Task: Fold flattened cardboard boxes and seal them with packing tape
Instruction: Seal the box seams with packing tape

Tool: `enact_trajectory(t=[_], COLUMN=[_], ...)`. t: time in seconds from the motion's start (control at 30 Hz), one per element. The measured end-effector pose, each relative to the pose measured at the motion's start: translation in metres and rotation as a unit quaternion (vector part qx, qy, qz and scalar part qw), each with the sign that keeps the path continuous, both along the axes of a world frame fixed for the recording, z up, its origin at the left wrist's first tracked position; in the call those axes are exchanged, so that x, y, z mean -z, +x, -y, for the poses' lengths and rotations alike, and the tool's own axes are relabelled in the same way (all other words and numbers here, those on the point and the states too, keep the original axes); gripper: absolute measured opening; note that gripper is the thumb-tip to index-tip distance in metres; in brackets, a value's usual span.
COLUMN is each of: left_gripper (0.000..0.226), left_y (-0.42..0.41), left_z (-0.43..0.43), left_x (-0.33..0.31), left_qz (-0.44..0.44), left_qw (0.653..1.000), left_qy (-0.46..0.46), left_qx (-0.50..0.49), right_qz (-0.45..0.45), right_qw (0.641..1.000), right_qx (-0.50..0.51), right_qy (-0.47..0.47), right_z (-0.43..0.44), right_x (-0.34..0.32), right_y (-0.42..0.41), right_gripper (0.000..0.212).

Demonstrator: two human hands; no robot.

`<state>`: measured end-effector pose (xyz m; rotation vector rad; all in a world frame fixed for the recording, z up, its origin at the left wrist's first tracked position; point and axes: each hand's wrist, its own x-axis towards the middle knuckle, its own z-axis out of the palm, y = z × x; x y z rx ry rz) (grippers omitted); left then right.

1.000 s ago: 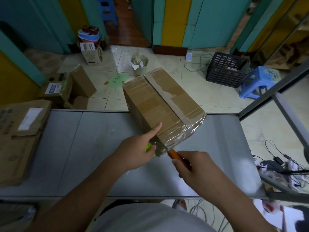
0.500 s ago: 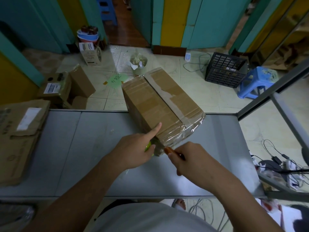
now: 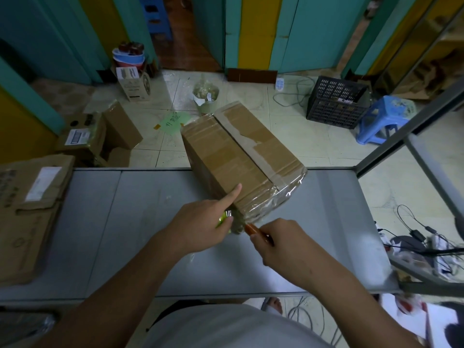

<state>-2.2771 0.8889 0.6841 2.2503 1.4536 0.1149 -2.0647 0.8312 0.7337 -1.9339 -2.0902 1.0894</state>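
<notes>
Right hand moved in toward the near corner of the cardboard box, fingers clenched round an orange-handled cutter. Left hand gripped the tape roll, index finger straight against the box's side. Box sat taped on the grey table.

A taped cardboard box stands on the grey desk. At its near corner the left hand holds a green tape roll, its index finger laid on the box. The right hand grips an orange-handled cutter just beside the roll.
</notes>
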Motion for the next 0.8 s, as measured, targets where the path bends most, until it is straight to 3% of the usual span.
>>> enact_trajectory(t=[0.2, 0.43, 0.63, 0.73, 0.8], left_gripper=[0.084, 0.090, 0.100, 0.103, 0.105], left_y=[-0.003, -0.007, -0.016, -0.018, -0.018], left_z=[-0.001, -0.003, -0.008, -0.011, -0.011], left_x=[0.003, 0.008, 0.012, 0.011, 0.012], left_qz=[0.010, 0.006, -0.012, -0.019, -0.017], left_qw=[1.000, 1.000, 0.998, 0.998, 0.998], left_qy=[-0.012, -0.013, -0.018, -0.017, -0.019], left_qx=[0.009, 0.025, 0.051, 0.058, 0.062], right_qz=[0.017, 0.175, 0.151, 0.152, 0.105], right_qw=[1.000, 0.982, 0.981, 0.977, 0.973], right_qx=[-0.003, -0.055, 0.009, 0.051, 0.074], right_qy=[-0.021, 0.046, 0.120, 0.141, 0.190], right_z=[0.028, 0.019, 0.038, 0.044, 0.036], right_x=[0.002, 0.096, 0.194, 0.206, 0.182], right_y=[0.023, 0.049, 0.097, 0.103, 0.093], right_gripper=[0.042, 0.024, 0.007, 0.025, 0.030])
